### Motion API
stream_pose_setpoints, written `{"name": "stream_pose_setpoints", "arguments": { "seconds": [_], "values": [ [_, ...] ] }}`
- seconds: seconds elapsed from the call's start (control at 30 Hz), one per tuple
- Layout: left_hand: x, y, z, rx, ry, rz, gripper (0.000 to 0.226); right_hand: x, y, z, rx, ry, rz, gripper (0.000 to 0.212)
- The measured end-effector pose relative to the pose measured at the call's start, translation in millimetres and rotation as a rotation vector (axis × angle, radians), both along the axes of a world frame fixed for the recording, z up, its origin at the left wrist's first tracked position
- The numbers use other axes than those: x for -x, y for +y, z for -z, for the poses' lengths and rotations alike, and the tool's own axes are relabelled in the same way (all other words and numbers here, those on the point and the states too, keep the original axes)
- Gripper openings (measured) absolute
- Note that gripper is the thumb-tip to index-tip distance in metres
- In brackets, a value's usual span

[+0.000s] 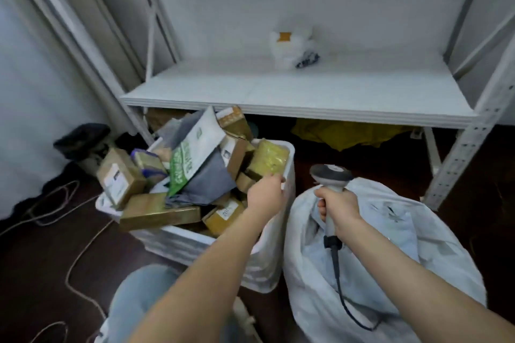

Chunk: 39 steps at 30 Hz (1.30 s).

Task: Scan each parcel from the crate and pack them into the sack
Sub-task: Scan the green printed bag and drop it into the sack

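- The fingers (279, 179) of the left hand (266, 189) reach over the right rim of the white plastic crate (195, 242) and meet the near edge of a yellow padded parcel (269, 160). The back of the hand hides them, so I cannot tell whether they have closed on it.
- The right hand (338, 207) has its fingers (322, 207) wrapped tight round the handle of a grey handheld barcode scanner (331, 175), held upright above the large white sack (390, 245). Its black cable (338, 273) trails down over the sack.
- Step in hand, as I judge it: picking the next parcel. The crate is heaped with brown cardboard boxes (121, 175) and a green-and-white mailer bag (192, 153), so most of the work remains.
- Next, the parcel needs lifting clear of the pile and its label turned to the scanner head. The heap looks loose, and neighbours may slide.
- Crate and sack stand side by side, touching, on a dark floor (36, 273) with loose cords (75, 259).
- Behind stands a white metal shelf (306, 89) bearing a crumpled white plastic bag (295, 47), with something yellow (348, 133) beneath.
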<state>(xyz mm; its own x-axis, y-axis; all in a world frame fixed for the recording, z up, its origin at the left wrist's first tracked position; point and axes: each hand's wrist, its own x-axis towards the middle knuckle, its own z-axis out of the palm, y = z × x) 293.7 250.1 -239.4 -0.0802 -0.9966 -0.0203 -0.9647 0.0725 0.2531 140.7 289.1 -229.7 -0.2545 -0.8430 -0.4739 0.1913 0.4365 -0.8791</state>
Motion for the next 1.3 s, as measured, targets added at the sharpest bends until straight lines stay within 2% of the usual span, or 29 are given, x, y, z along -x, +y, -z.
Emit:
{"name": "stream_pose_setpoints", "arguments": {
  "seconds": [0.2,0.33,0.47,0.57,0.63,0.73,0.87,0.97,1.1,1.3],
  "values": [
    [-90,-2,-48,0.114,0.134,-0.203,0.034,-84,-23,-48,0.068,0.023,-0.146,0.022],
    [-139,-25,-46,0.126,0.199,-0.33,0.048,-130,-53,-54,0.085,-0.007,-0.167,0.021],
    [-170,-62,-26,0.131,0.206,-0.396,0.075,-156,-83,-38,0.091,0.0,-0.18,0.006],
    [-180,-88,-14,0.134,0.191,-0.437,0.084,-160,-97,-25,0.091,0.005,-0.181,0.01],
    [-184,-101,-8,0.132,0.132,-0.445,0.069,-160,-102,-19,0.089,0.008,-0.181,0.01],
    [-184,-110,-7,0.219,0.013,-0.428,0.02,-156,-105,-15,0.083,-0.003,-0.173,0.009],
    [-187,-98,-30,0.355,-0.018,-0.491,0.023,-150,-99,-19,0.091,-0.025,-0.166,0.003],
    [-191,-82,-72,0.51,0.085,-0.575,0.026,-143,-87,-30,0.12,-0.043,-0.162,0.004],
    [-188,-59,-132,0.576,0.338,-0.706,0.026,-130,-62,-51,0.2,-0.046,-0.136,0.006],
    [-159,-18,-173,0.637,0.652,-0.662,0.023,-83,-17,-78,0.284,-0.087,-0.057,0.008]
  ]
}}
